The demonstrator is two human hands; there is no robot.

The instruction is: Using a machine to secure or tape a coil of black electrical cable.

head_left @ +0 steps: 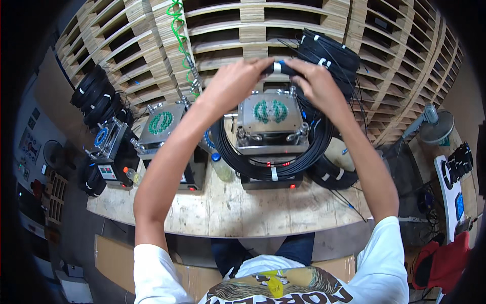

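Observation:
Both my hands are raised over the far side of the bench, closed on the top of a large coil of black cable (310,163). My left hand (238,80) grips it left of a white tape band, and my right hand (318,83) grips just right of it. The coil hangs upright in a loop, and its lower arc crosses the front of a machine. That machine has a metal top plate (246,110) bearing green connectors in a ring. A second white band wraps the coil's bottom.
Two similar machines, one with green parts (161,123) and one with blue (102,137), stand left on the wooden bench (228,213). A blue-capped bottle (221,168) stands between machines. Stacked black coils (329,53) rise at back right, before wooden pallets (228,33). A green spiral hose (176,25) hangs there.

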